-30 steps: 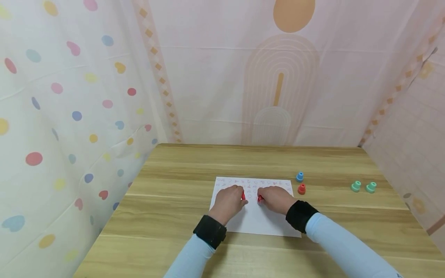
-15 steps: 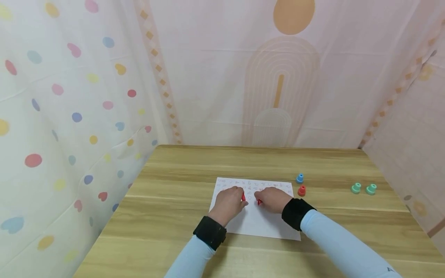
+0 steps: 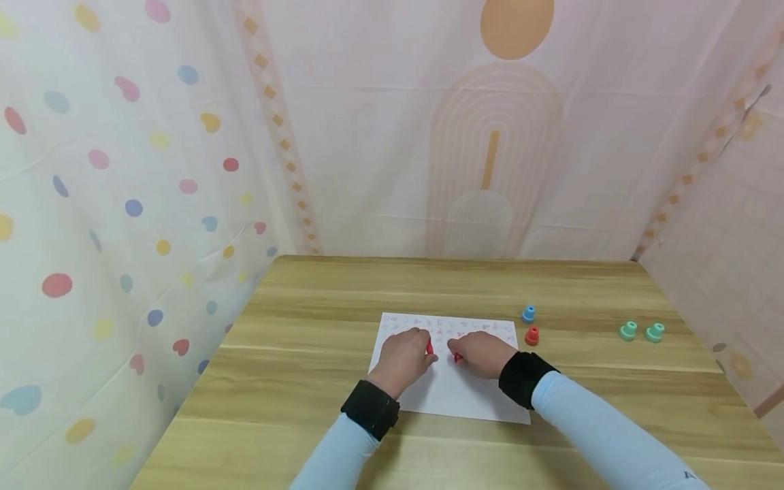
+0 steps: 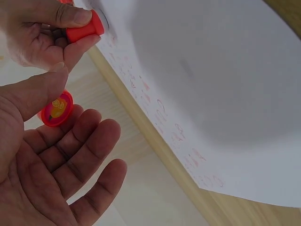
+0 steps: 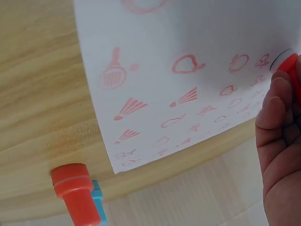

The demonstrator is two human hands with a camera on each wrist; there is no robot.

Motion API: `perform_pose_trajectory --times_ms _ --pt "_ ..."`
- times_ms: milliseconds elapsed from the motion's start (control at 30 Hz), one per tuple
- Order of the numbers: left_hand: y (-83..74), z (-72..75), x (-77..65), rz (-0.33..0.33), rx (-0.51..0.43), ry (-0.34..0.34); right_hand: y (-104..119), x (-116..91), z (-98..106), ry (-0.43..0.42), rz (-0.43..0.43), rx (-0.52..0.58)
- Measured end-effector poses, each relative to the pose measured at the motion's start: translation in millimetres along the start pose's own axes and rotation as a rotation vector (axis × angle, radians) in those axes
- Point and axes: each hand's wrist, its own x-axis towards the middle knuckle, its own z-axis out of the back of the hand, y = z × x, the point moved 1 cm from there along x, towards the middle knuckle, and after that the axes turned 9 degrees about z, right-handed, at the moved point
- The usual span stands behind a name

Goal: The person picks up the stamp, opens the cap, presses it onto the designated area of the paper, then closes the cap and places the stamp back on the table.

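Note:
A white sheet of paper [image 3: 465, 398] lies on the table, with rows of small red stamped pictures along its far part. My right hand [image 3: 484, 354] grips a red toy stamp [image 5: 292, 68], its pale end down against the sheet in the right wrist view. To its left, my left hand [image 3: 399, 361] pinches a red cap [image 4: 57, 109] between thumb and fingers, over the paper. A fruit picture shows on the cap's round face in the left wrist view. Badminton rackets and shuttlecocks are among the prints [image 5: 114, 75].
Right of the sheet stand a blue stamp [image 3: 529, 314] and another red stamp [image 3: 531, 336]. Two green stamps [image 3: 628, 331] are farther right. The wooden table [image 3: 294, 340] ends at patterned curtains [image 3: 367, 170] behind and at the sides.
My right hand has shifted slightly left with the red stamp. My left hand keeps its place and still pinches the cap.

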Motion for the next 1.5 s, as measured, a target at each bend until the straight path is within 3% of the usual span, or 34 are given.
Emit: perform_pose_trajectory --times_ms 300,667,1133,1500 --pt "1.3 1.6 1.2 0.018 -0.012 0.017 -4.2 2.6 2.0 0.034 -0.007 0.02" --pt "1.6 -0.2 1.5 0.011 -0.005 0.02 -6.7 0.1 2.0 0.045 0.049 0.009" --pt "0.6 0.6 0.0 0.027 -0.028 0.04 -3.5 -2.2 1.1 0.024 0.06 0.022" --pt "3.2 -2.8 1.9 0.013 -0.015 0.001 -8.6 1.1 0.0 0.004 0.079 0.038"
